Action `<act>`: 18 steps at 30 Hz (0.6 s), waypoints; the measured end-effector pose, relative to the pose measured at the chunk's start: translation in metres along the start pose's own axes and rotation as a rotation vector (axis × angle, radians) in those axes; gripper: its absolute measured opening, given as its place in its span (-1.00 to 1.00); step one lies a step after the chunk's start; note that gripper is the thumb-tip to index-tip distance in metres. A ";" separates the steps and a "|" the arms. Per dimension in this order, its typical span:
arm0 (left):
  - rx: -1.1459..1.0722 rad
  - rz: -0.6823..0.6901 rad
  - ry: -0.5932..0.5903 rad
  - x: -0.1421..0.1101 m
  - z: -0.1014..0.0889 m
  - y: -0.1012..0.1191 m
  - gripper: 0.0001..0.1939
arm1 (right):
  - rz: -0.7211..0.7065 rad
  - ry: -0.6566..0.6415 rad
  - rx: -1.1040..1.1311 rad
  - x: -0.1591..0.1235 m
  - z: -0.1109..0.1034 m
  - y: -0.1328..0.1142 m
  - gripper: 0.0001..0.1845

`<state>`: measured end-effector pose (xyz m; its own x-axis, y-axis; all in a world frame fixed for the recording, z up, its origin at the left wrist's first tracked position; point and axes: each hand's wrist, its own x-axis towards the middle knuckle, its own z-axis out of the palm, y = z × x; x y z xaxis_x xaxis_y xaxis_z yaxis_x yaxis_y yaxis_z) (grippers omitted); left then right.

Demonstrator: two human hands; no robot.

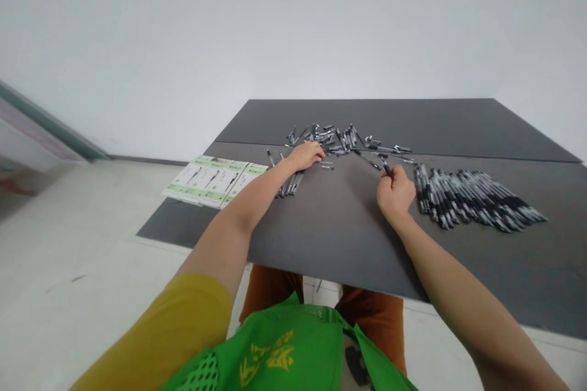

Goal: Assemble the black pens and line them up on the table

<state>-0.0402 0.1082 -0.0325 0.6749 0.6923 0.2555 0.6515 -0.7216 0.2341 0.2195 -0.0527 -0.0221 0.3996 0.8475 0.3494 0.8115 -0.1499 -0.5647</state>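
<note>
My left hand (306, 155) reaches far forward and rests, fingers curled, on the edge of a loose scatter of pen parts (346, 138) on the dark grey table (348, 232); whether it grips one is hidden. My right hand (395, 193) is closed round a black pen (386, 168) that sticks up out of the fist. Just right of that hand lies a long row of assembled black pens (472, 198). A few more pens (290, 183) lie under my left forearm.
Flat white-and-green cartons (215, 179) lie at the table's left edge. The table's near edge runs above my orange trousers (270, 290) and green mesh vest (284, 354). A white wall stands behind and pale floor to the left.
</note>
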 end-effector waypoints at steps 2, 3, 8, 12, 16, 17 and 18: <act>0.021 0.004 -0.008 0.001 -0.002 0.002 -0.85 | -0.006 -0.024 -0.035 0.001 0.001 -0.001 -0.62; 0.020 -0.006 -0.006 0.002 -0.003 0.004 -0.88 | -0.006 -0.038 -0.056 0.001 0.001 -0.001 -0.61; -0.248 -0.113 0.196 0.004 -0.005 0.029 -0.93 | -0.005 -0.122 -0.180 0.002 -0.003 -0.004 -0.60; -0.615 -0.103 0.374 -0.008 0.003 0.067 -0.91 | -0.074 -0.184 -0.261 0.001 -0.002 -0.003 -0.59; -0.716 -0.059 0.344 -0.029 0.017 0.095 -0.90 | -0.181 -0.282 -0.325 0.002 0.006 0.000 -0.62; -0.715 -0.066 0.320 -0.035 0.020 0.099 -0.92 | -0.208 -0.305 -0.345 0.002 0.007 0.001 -0.61; -0.711 -0.077 0.288 -0.040 0.024 0.102 -0.93 | -0.234 -0.322 -0.365 0.002 0.008 0.002 -0.61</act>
<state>0.0075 0.0074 -0.0412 0.4564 0.7814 0.4254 0.2480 -0.5709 0.7826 0.2183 -0.0468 -0.0285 0.0863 0.9841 0.1554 0.9814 -0.0571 -0.1831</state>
